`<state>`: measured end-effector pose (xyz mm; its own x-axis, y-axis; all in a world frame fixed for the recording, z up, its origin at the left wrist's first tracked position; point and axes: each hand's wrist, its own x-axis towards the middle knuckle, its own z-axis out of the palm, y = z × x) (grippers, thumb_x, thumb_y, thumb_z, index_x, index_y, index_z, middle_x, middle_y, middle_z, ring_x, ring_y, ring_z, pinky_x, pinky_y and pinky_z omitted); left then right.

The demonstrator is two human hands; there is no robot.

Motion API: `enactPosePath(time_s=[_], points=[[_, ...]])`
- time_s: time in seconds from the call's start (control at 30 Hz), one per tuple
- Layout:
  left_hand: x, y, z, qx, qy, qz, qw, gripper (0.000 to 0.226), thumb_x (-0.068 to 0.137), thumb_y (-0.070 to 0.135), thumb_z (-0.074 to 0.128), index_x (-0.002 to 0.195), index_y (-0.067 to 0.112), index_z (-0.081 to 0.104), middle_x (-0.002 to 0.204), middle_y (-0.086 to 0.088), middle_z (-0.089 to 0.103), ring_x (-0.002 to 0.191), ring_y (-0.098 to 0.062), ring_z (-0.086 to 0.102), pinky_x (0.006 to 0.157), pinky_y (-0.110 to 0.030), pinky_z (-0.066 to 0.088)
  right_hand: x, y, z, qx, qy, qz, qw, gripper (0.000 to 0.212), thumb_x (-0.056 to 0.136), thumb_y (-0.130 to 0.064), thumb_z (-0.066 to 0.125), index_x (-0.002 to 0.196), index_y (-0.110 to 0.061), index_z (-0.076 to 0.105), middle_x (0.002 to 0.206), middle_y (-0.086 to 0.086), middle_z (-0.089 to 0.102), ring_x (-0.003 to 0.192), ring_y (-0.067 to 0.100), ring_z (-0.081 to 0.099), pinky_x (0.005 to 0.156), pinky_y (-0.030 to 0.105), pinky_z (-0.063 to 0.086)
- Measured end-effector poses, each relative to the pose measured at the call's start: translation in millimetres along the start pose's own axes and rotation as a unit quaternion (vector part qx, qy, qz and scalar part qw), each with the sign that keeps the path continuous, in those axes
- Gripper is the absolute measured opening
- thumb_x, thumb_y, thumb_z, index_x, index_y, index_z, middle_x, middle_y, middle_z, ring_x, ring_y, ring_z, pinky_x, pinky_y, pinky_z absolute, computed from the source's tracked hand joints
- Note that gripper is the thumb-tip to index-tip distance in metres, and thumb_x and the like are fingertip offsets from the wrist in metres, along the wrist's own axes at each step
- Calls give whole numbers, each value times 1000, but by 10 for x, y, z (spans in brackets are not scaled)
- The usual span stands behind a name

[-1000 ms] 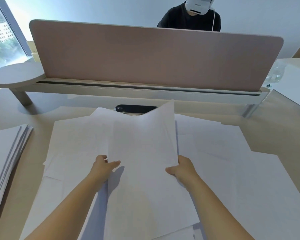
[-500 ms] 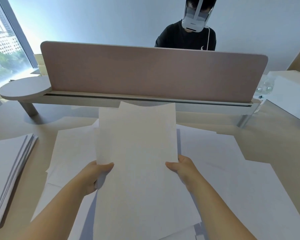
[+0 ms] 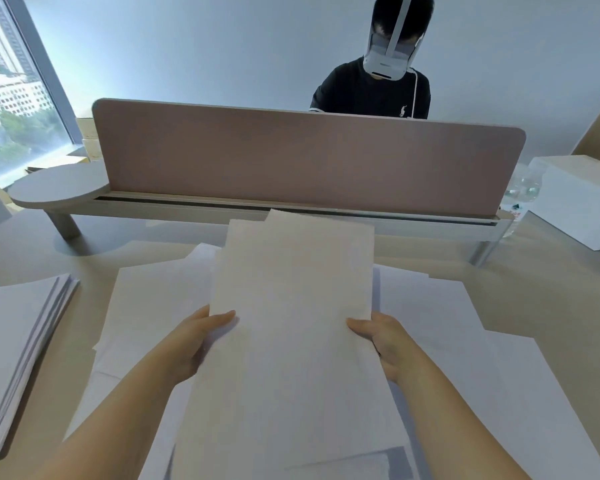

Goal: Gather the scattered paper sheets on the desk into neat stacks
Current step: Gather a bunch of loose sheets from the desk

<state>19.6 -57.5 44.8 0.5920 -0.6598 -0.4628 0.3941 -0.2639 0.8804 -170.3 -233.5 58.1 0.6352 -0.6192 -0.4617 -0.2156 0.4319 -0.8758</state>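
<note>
I have a thin bundle of plain white paper sheets (image 3: 291, 306) raised off the beige surface (image 3: 551, 282), my left hand (image 3: 191, 344) and right hand (image 3: 383, 337) each pinching a side edge, thumbs on top. This looks like the squaring step: next, tap the uneven edges flush, then carry it leftward of my grip to the finished white stack (image 3: 18, 348). The sheets show no readable writing.

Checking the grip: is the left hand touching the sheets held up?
Touching. The head view shows the left hand with its thumb lying on the held sheets' left edge.
</note>
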Motion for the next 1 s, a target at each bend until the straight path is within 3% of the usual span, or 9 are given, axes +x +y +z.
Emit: enactPosePath(time_s=[0.07,0.13,0.27,0.37,0.43,0.5,0.57,0.8,1.0], points=[[90,-199,124,90,11,-29,995,16,92,17,54,107,12,54,118,-8,59,103,-26,55,80,-32,42,2,185,-164,-75,56,31,995,23,88,4,54,111,7,56,96,10,60,91,27,55,76,34,48],[219,-436,215,178,39,-50,982,44,88,23,60,127,8,47,139,-13,45,124,-31,45,94,-36,39,51,441,-328,-158,103,59,980,23,87,5,56,110,7,55,105,8,57,95,24,55,75,28,46],[366,-655,316,228,114,-41,966,63,83,24,66,136,3,38,144,-15,41,131,-34,40,108,-44,35,168,841,-506,-249,123,70,958,17,82,-1,58,96,-11,60,108,14,66,99,31,62,95,43,48],[421,-714,356,239,138,-26,961,63,86,23,63,138,2,35,144,-16,40,132,-34,39,107,-44,34,169,924,-496,-271,134,53,952,10,81,-11,58,80,-21,55,90,3,64,88,25,62,88,36,50],[373,-684,350,360,208,-37,909,61,86,30,62,137,6,38,140,-16,44,129,-36,40,104,-44,34,121,860,-507,-370,199,56,906,8,83,-22,55,90,-18,54,94,1,57,87,20,57,77,28,42],[303,-672,309,465,261,-70,843,64,85,42,59,136,9,39,135,-18,45,126,-38,40,101,-45,35,56,801,-580,-491,281,92,819,40,85,-35,51,120,-17,46,121,5,48,112,25,49,87,33,40],[258,-709,266,485,271,-94,827,70,84,52,55,135,9,35,136,-18,40,128,-38,34,102,-45,31,8,808,-636,-505,313,136,793,60,85,-45,48,134,-15,32,134,9,38,125,29,38,99,41,37],[327,-758,250,528,228,-25,818,84,82,55,56,145,12,20,148,-12,29,136,-34,29,107,-45,29,119,848,-593,-450,286,101,840,75,88,-46,48,146,-16,12,149,8,21,138,30,19,111,45,21],[447,-708,323,423,138,15,895,78,83,36,63,145,15,21,144,-4,41,134,-30,33,107,-43,30,248,748,-501,-347,249,17,904,65,86,-30,56,142,-17,27,147,5,29,134,30,30,110,47,29]])
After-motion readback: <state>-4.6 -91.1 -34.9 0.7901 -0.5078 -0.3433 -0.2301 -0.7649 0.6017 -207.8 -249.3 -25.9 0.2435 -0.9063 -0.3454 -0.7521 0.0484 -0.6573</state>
